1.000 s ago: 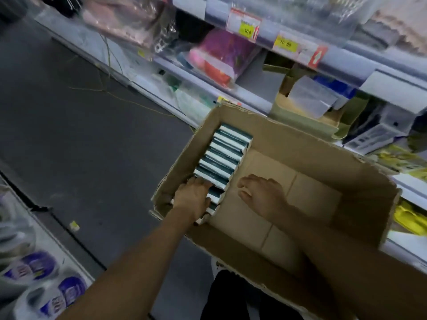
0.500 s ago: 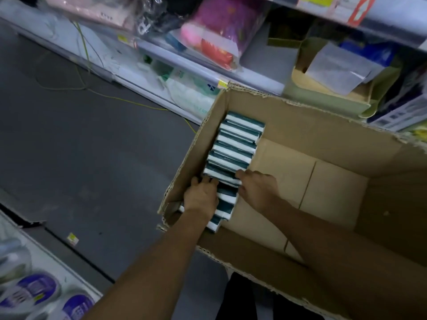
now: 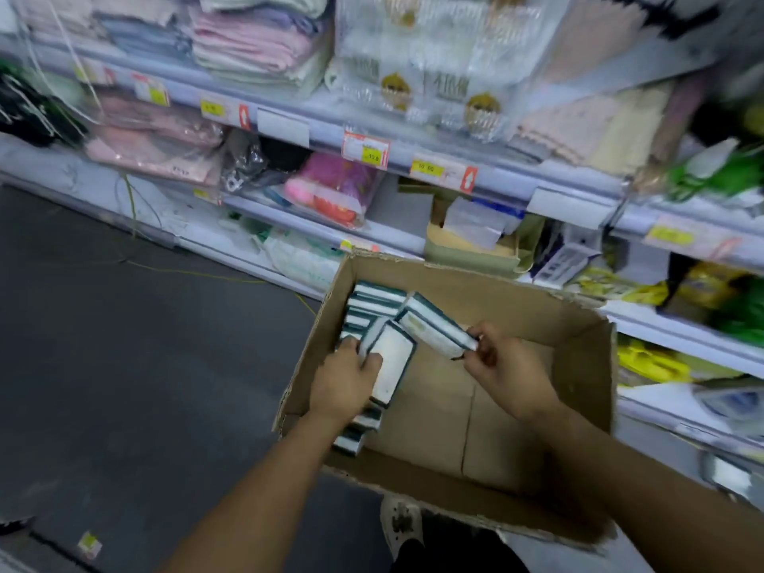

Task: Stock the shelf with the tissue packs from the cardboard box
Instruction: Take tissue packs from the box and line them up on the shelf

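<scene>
An open cardboard box (image 3: pixel 578 357) sits on the floor below me. A row of white, teal-edged tissue packs (image 3: pixel 374 301) stands along its left wall. My left hand (image 3: pixel 343 380) grips one or two packs (image 3: pixel 390 361) lifted out of the row, flat face up. My right hand (image 3: pixel 506 376) pinches the near end of a small stack of packs (image 3: pixel 432 326), held tilted above the box's bare bottom. Both hands are inside the box opening.
Store shelves (image 3: pixel 475 175) with price tags run across the back, holding folded towels, a pink bagged item (image 3: pixel 335 188) and an open carton (image 3: pixel 471 237). Yellow packages (image 3: pixel 649 361) lie on a lower shelf at right. Dark floor spreads to the left. My shoe (image 3: pixel 401 523) shows below the box.
Both hands have lifted tissue packs up out of the row; before, they were only reaching down onto it. The view has tilted up, showing more of the shelves.
</scene>
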### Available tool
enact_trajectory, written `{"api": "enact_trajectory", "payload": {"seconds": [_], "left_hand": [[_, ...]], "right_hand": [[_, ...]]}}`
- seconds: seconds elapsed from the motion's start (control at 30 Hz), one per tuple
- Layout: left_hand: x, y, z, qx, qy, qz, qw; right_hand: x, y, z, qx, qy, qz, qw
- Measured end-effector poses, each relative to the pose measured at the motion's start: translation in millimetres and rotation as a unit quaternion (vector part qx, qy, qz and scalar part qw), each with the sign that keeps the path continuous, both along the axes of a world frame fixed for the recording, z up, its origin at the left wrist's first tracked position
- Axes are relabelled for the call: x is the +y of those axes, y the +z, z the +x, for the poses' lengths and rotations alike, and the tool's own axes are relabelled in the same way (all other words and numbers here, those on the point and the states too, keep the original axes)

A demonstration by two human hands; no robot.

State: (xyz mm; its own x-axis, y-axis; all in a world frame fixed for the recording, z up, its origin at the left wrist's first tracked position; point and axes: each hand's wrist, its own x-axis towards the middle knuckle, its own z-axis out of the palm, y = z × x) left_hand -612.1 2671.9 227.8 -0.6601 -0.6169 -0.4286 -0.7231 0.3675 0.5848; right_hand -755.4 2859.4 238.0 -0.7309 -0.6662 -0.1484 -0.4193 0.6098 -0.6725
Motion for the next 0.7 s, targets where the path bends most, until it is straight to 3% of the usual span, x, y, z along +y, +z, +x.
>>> {"api": "enact_trajectory", "payload": {"seconds": [0.07,0.17,0.23,0.33,0.47,0.5,0.57,0.63,0.67,0.7], "left_hand": [[2.0,28.9,-14.1,0.073,0.097,0.103,0.987],[8.1,73.2,-35.7,0.193,0.103,0.193,0.956],[14.1,101.9,-51.3,0.214,0.113,0.244,0.939],[30.6,145.1,-72.5,0.216,0.148,0.351,0.899],[53.4,192.8,-91.6,0.266,0.045,0.361,0.893],[60.4,203.6,-95.7,0.291,0.014,0.345,0.892],[74.7,222.8,-105.7,0.338,-0.014,0.311,0.888],[88.0,237.7,-117.0,0.375,-0.025,0.295,0.879],[95.2,244.4,-123.0,0.390,-0.033,0.289,0.874],[100.8,249.8,-129.3,0.400,-0.044,0.282,0.871]], "right_hand": [[9.6,29.8,-1.9,0.049,-0.015,-0.043,0.998],[24.7,74.6,-5.8,0.150,-0.019,-0.077,0.986],[36.8,102.1,-8.9,0.220,0.002,-0.094,0.971],[56.9,137.7,-13.5,0.256,0.007,-0.119,0.959],[84.1,166.7,-21.0,0.263,-0.017,-0.157,0.952],[88.0,173.5,-21.4,0.232,-0.044,-0.182,0.955],[89.2,190.5,-21.5,0.067,-0.147,-0.283,0.946],[86.2,209.2,-27.3,-0.157,-0.279,-0.401,0.858],[86.9,219.0,-32.1,-0.232,-0.315,-0.431,0.813],[89.9,227.3,-37.1,-0.265,-0.325,-0.442,0.792]]}}
